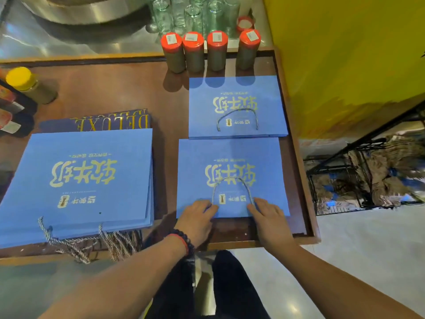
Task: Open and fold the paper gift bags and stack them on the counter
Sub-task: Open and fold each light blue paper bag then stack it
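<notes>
Far left: stack of blue bags [78, 178] lies flat on the counter [128, 93], rope handles [92, 242] hanging over the near edge. A sleeve or wrist could snag those cords and drag the stack off.

Centre: left hand [197, 218] rests on the near edge of the front bag [230, 178], fingers [210, 209] laid fairly straight, pressing rather than gripping. Its rope loop [232, 187] lies between the hands; trapped in a fold, it would leave the bag lumpy.

Right: right hand [268, 215] likewise flat on the bag, holding nothing. Uneven pressing could slide the paper.

Beyond: folded bag [236, 107] sits just before red-lidded jars [211, 51]; a hard push might topple them.
</notes>
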